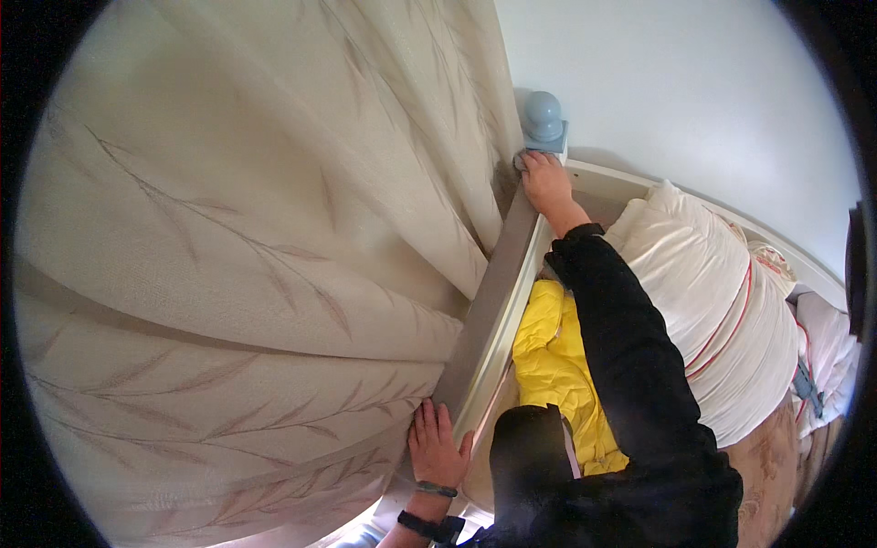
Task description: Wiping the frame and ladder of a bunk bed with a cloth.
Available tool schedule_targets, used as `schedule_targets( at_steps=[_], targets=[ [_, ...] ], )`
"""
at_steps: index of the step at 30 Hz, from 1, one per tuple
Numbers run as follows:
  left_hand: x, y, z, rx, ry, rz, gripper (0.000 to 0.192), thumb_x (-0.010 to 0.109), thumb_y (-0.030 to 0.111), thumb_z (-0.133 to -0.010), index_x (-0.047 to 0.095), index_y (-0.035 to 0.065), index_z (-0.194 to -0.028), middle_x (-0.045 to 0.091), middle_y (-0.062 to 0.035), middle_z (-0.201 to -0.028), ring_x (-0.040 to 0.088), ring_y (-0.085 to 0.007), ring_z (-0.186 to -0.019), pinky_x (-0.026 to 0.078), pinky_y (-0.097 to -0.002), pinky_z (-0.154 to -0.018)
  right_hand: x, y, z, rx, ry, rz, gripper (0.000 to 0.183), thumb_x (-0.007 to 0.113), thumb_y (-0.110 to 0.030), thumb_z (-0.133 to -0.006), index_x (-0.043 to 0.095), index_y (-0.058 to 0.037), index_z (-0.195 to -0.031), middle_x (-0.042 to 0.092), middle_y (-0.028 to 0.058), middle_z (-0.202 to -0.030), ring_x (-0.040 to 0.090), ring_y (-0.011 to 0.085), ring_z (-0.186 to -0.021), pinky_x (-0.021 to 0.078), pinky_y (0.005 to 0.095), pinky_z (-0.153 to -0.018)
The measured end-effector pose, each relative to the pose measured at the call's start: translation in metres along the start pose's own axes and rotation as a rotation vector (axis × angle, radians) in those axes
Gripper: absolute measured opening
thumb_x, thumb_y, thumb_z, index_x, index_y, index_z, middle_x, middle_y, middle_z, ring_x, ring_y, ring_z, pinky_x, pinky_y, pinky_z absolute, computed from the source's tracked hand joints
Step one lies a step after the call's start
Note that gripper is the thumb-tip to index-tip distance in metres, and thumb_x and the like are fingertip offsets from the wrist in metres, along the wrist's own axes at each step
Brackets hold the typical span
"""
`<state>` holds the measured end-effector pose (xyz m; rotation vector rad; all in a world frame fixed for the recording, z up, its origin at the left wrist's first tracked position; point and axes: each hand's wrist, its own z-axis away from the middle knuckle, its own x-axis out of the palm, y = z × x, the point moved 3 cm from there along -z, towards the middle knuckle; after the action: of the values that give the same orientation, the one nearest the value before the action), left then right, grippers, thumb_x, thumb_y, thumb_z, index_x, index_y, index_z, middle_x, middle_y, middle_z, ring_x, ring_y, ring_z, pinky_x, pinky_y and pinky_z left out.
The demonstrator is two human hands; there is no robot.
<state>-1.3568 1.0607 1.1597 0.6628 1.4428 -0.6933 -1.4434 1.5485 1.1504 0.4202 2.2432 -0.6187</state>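
My right hand (546,183) reaches to the far end of a narrow grey-brown ledge (503,288), beside the foot of a blue bed post (545,120) with a ball top. Its fingers curl over a small grey cloth (519,162), mostly hidden under them. Nearer to me, my left hand (438,445) lies flat on the same ledge, palm down and holding nothing. Its fingertips touch or nearly touch the hem of a beige curtain (274,205) with a leaf pattern. A white rail (503,342) runs along the ledge on the bed side.
A yellow quilted garment (555,356) lies on the bed under my right arm. Beyond it are a cream quilt (692,294) with red piping and a pale pillow (825,329) at the right. A white wall (685,89) rises behind the bed's side board (610,177).
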Motion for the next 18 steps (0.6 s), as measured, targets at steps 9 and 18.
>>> schedule_targets(
  at_steps=[9,18],
  targets=[
    [0.000,-0.007,0.004,-0.013,0.019,0.045,0.073,0.061,0.040,-0.082,0.035,-0.0003,-0.138,0.031,-0.0214,-0.146,0.032,-0.0376,-0.132,0.027,-0.0492,-0.108,-0.069,-0.137,0.156,-0.014,-0.315,-0.444,0.031,0.054,-0.006,-0.077,0.062,-0.0074,-0.107,0.061,0.0123,-0.111,0.055,0.0316,-0.106,0.0446,0.0411,-0.094],
    [-0.006,0.003,0.000,0.015,0.015,0.103,0.073,0.060,0.040,-0.083,0.035,-0.0004,-0.138,0.029,-0.0210,-0.147,0.028,-0.0362,-0.135,0.025,-0.0484,-0.109,-0.046,-0.068,0.096,-0.080,-0.224,-0.177,0.032,0.054,-0.007,-0.079,0.059,-0.0093,-0.110,0.063,0.0097,-0.103,0.061,0.0306,-0.094,0.0503,0.0400,-0.080]
  ],
)
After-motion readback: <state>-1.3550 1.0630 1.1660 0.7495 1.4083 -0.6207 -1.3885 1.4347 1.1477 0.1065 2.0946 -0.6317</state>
